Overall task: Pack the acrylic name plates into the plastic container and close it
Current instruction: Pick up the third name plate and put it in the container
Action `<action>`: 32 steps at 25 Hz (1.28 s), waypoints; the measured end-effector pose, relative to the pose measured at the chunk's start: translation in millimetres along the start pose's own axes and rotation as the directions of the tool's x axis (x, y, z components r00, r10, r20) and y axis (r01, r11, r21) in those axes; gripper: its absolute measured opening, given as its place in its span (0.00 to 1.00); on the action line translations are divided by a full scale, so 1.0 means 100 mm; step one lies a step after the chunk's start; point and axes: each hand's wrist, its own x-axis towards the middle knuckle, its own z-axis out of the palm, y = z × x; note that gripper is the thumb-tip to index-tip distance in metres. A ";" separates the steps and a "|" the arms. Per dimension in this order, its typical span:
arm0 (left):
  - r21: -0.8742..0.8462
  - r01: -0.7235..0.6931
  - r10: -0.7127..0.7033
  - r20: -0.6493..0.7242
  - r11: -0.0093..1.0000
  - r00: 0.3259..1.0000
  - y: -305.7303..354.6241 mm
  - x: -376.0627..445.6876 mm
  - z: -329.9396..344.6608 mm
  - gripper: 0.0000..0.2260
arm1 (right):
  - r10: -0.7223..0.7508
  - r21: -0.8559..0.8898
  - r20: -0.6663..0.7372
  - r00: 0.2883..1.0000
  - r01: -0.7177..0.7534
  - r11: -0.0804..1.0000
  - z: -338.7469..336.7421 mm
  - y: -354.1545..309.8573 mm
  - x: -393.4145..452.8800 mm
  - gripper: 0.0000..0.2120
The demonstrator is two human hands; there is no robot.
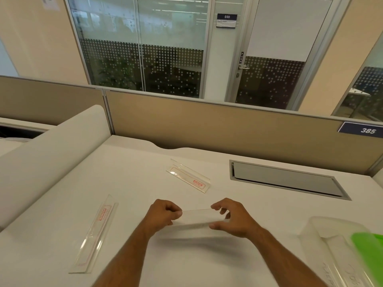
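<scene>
A clear, colourless acrylic name plate (196,217), long and narrow with no printing visible on it, was held level just above the white desk surface (238,266) in front of the person. The left hand (163,213) pinched its left end between thumb and fingers, and the right hand (229,217) clamped its right end the same way, so the two hands were kept apart by the plate's length. A second clear acrylic name plate with a red-outlined label (189,180) lay on the desk farther back, near the middle, turned at an angle. A third clear acrylic name plate with red lettering (95,235) lay flat to the left, well apart from the hands. At the right edge stood the translucent rectangular plastic container (331,251), open at the top, with a bright green lid (369,253) blurred at the frame's edge beside it; whether the lid touched the container could not be told. A grey recessed cable flap (286,179) sat in the desk behind the right hand. A beige partition panel (207,125) closed off the back of the desk. Nothing lay between the held plate and the container.
</scene>
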 end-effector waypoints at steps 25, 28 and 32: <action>-0.425 0.090 -0.037 0.131 0.901 0.991 0.73 -0.22 1.03 0.31 | 0.358 0.816 0.159 0.920 -0.327 0.477 -0.26 -0.07 -0.55 0.14; -0.363 0.037 0.011 0.130 0.931 0.991 0.78 -0.28 1.19 0.25 | 0.280 0.812 0.193 0.940 -0.314 0.492 -0.16 -0.13 -0.58 0.13; -0.212 -0.024 0.051 0.125 0.977 0.991 0.79 -0.30 1.24 0.25 | 0.230 0.785 0.160 0.960 -0.265 0.560 -0.12 -0.15 -0.60 0.23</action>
